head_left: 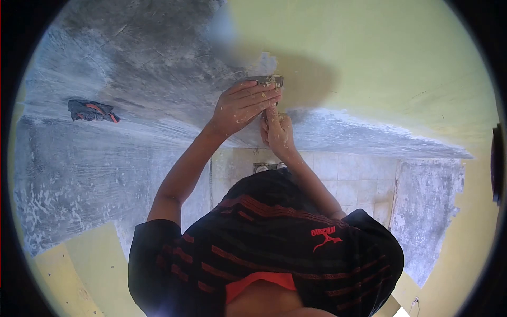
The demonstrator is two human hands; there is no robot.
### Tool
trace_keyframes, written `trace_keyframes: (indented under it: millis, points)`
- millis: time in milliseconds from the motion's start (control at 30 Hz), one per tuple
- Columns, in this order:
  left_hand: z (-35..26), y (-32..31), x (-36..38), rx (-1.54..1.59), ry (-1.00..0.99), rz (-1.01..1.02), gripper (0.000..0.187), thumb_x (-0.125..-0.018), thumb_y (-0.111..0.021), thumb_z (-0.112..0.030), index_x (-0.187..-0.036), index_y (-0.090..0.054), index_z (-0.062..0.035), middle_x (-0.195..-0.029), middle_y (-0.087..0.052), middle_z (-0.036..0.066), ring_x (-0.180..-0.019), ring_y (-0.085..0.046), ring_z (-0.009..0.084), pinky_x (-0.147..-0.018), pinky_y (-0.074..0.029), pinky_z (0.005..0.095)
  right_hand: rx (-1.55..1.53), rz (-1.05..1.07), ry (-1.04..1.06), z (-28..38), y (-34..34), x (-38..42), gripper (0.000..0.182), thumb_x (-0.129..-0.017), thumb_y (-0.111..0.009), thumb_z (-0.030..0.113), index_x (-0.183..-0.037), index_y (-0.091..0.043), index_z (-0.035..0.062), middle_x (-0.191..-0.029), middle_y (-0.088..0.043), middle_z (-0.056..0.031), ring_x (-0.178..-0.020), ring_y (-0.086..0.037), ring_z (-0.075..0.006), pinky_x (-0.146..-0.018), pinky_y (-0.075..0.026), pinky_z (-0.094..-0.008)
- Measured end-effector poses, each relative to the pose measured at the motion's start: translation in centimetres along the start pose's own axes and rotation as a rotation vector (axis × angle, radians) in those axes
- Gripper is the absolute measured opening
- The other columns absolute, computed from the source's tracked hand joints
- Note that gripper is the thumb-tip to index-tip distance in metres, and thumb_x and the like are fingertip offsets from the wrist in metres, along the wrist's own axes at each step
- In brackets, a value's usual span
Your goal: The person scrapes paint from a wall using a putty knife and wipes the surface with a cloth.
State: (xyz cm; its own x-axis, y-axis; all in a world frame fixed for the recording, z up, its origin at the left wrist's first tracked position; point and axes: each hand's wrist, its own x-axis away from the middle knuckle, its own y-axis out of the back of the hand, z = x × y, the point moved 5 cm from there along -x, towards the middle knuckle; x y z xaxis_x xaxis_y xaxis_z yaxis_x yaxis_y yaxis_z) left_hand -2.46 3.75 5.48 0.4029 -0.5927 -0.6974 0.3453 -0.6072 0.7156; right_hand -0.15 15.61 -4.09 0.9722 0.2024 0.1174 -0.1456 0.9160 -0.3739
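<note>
My right hand [278, 134] is closed around the handle of a scraper, its index finger stretched along the tool. Across the scraper's back lies my left hand [244, 108], fingers together and pressing it; the thumb is hidden. The dark flat blade of the scraper [264, 80] shows beyond the fingertips, with pale crumbs of paint on it. It is against the wall, near the border between bare grey plaster [158, 63] and yellow-green paint [391, 58]. Pale flakes cling to both hands.
A crumpled dark cloth with red parts [94, 111] lies at the left. Pale floor tiles [338, 179] show below my arms, partly hidden by my black shirt. More patchy grey plaster [79, 179] spreads at the left. A dark object [497, 164] stands at the right edge.
</note>
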Motion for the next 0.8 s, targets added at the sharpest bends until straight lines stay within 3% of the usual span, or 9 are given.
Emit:
trace_keyframes:
  millis: [533, 633, 800]
  points:
    - [-0.3, 0.1, -0.5, -0.024, 0.018, -0.033, 0.027, -0.092, -0.072, -0.012, -0.117, -0.08, -0.014, -0.127, -0.078, 0.0, -0.125, -0.07, 0.0154, -0.108, -0.049, 0.0359, -0.027, 0.036, -0.043, 1.5, 0.3, 0.0, 0.059, -0.113, -0.047, 0.051, -0.071, -0.048, 0.0103, -0.054, -0.045, 0.0028, -0.044, -0.039, -0.007, -0.041, -0.029, -0.0261]
    - [-0.4, 0.6, -1.9, -0.025, 0.038, -0.096, 0.025, -0.092, -0.072, -0.012, -0.116, -0.081, -0.0125, -0.126, -0.078, 0.0, -0.123, -0.071, 0.0167, -0.108, -0.049, 0.0364, 0.113, 0.002, 0.115, 4.2, 0.4, -0.7, 0.058, -0.113, -0.048, 0.051, -0.071, -0.049, 0.0105, -0.054, -0.045, 0.0024, -0.045, -0.04, -0.0071, -0.042, -0.029, -0.0261]
    - [-0.3, 2.4, -4.5, -0.082, -0.029, -0.255, 0.025, -0.092, -0.072, -0.009, -0.116, -0.081, -0.0116, -0.125, -0.079, 0.001, -0.121, -0.072, 0.0196, -0.108, -0.049, 0.0381, 0.073, 0.085, 0.077, 7.8, -0.3, -0.9, 0.057, -0.113, -0.048, 0.05, -0.072, -0.049, 0.0111, -0.055, -0.045, 0.002, -0.046, -0.041, -0.007, -0.042, -0.029, -0.0259]
